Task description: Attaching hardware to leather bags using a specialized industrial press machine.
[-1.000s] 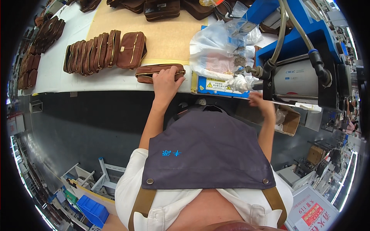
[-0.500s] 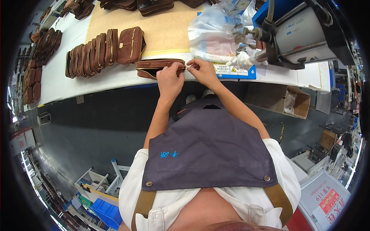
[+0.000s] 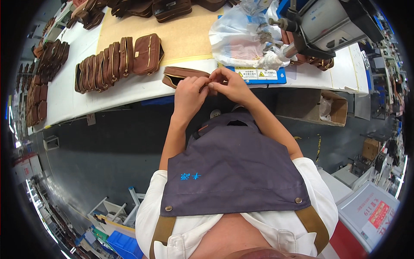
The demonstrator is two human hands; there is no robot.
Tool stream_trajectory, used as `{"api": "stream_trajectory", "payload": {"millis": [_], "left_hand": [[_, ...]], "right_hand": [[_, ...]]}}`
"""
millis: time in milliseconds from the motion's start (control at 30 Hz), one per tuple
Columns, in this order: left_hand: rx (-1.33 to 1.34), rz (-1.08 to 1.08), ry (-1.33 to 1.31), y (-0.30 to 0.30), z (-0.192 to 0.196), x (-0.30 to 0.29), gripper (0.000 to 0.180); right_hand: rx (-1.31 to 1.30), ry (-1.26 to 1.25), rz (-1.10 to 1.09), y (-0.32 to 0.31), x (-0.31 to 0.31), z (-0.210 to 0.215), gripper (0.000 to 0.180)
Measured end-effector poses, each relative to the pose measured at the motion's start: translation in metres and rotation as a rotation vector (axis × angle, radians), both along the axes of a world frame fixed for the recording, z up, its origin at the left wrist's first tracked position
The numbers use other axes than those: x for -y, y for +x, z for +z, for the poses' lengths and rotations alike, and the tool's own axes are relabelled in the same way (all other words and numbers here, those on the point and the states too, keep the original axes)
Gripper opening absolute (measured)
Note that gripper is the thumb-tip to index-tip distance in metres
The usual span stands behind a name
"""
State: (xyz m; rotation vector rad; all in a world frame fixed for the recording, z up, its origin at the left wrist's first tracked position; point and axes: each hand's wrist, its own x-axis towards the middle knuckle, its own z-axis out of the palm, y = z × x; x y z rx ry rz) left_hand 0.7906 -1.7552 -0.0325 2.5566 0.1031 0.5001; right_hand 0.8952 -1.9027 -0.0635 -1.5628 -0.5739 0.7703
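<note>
Head cam: L hand (image 3: pixel 189 91), R hand (image 3: pixel 233 86) at oblong leathery brn pouch (image 3: pixel 184 72).

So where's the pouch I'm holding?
In the head view, the brown pouch is above centre, in the left hand, between the row of pouches on its left and the right hand.

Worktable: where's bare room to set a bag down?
Tan mat beyond the held bag, between the bag row and plastic sheet; white tabletop left of the row, and a strip right of the blue plate. Crowded: far edge, piled with bags, and around the cylinder.
</note>
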Motion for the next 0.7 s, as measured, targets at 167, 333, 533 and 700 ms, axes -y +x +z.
{"api": "stream_trajectory", "payload": {"millis": [167,333,533,700], "left_hand": [[-0.221,-0.419,-0.544,0.009,0.046,0.017,0.013],[-0.294,-0.864,-0.607,0.049,0.061,0.055,0.011],[-0.066,-0.804,-0.544,0.091,0.051,0.074,0.009],[-0.193,-0.672,-0.861,0.123,0.034,0.077,0.016]], "right_hand": [[0.234,0.014,0.336,0.020,0.053,0.079,0.057],[0.107,-0.340,0.780,0.044,0.103,0.094,0.046],[0.039,-0.362,0.225,0.043,0.138,0.108,0.036],[0.308,-0.294,0.011,0.058,0.143,0.110,0.044]]}}
